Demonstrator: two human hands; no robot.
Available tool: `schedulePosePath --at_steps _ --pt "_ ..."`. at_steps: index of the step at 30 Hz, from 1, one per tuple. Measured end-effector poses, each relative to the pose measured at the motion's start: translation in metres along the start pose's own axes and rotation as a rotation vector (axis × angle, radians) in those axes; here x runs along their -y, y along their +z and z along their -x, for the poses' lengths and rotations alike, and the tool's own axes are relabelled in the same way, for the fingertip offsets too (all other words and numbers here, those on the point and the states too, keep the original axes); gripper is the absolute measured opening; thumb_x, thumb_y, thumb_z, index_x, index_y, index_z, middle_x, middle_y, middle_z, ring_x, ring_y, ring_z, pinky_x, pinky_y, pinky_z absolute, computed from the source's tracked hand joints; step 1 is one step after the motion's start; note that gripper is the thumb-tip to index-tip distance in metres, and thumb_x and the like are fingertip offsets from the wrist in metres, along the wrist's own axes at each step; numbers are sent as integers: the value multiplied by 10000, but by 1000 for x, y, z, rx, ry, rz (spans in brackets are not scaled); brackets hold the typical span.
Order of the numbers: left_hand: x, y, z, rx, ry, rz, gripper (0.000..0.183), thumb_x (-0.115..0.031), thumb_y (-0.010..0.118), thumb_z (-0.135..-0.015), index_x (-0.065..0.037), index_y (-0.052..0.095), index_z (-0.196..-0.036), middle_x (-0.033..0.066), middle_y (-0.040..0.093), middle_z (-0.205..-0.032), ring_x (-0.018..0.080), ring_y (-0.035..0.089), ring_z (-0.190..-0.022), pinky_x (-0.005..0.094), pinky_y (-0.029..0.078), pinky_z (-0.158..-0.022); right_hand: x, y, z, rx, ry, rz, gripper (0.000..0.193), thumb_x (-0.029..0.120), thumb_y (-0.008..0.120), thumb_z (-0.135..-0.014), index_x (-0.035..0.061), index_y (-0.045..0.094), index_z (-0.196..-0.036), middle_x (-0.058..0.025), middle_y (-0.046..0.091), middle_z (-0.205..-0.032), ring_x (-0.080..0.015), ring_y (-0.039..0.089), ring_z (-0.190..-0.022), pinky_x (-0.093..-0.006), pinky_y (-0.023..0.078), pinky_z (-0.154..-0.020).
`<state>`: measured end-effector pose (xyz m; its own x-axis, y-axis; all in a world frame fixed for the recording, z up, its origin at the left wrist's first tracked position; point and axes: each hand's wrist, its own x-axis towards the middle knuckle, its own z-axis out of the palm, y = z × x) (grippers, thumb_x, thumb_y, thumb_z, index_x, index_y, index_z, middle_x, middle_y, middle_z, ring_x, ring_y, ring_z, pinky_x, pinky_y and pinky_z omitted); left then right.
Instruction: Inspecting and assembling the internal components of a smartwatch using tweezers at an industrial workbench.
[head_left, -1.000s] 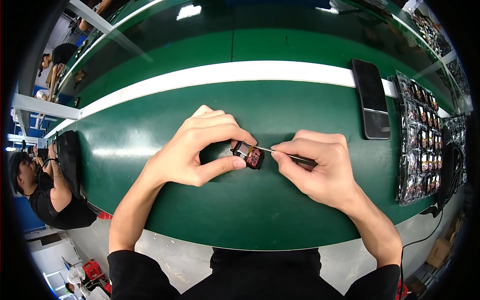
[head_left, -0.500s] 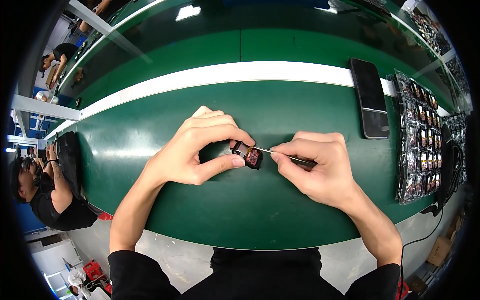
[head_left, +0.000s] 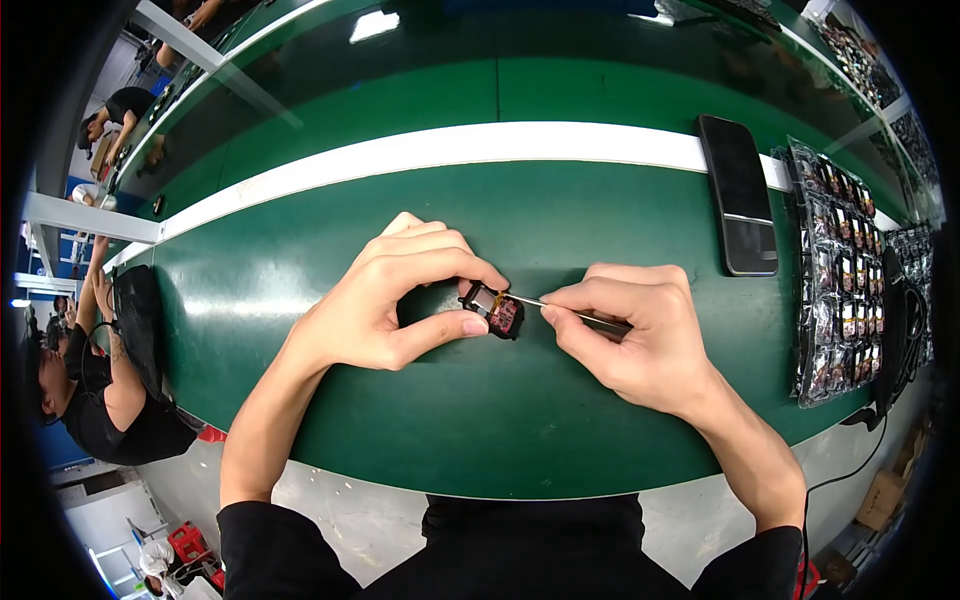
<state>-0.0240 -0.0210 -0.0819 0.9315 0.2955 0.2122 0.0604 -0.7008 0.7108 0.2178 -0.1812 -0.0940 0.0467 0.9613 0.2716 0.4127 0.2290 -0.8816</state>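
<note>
Between its thumb and index finger, my left hand (head_left: 400,300) pinches a small black electronic device (head_left: 508,318) with its inside exposed. Reddish circuitry and a grey rectangular part show in the black housing. Closed round a slim metal tool like tweezers (head_left: 604,325), my right hand (head_left: 640,330) points it leftward. The tool's tip meets the upper right part of the device, by my left index fingertip. Exactly what the tip touches there is too small to make out. Both hands are over the green table (head_left: 430,430).
A black phone (head_left: 738,195) lies at the back right, over the white strip (head_left: 450,143). Beside it are clear trays (head_left: 840,280) of small electronic parts, with a black cable (head_left: 905,350) further right. Another person (head_left: 110,390) sits beyond the table's left end, next to a black bag (head_left: 138,325).
My hands, the device and the tool stay nearly still, with the tip at the same part. The person on the left has shifted, an arm now raised toward the white frame.
</note>
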Motion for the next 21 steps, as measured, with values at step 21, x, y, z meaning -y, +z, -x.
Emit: schedulePosePath --at_steps 21 --pt "-2 -1 2 35 -66 -10 382 -239 904 -832 -50 846 -1158 55 776 -965 232 663 -890 382 398 -887 -1 1 1 -21 -34 42 83 -29 855 -905 -13 865 -986 -48 677 -673 -90 576 -529 -282 367 -472"
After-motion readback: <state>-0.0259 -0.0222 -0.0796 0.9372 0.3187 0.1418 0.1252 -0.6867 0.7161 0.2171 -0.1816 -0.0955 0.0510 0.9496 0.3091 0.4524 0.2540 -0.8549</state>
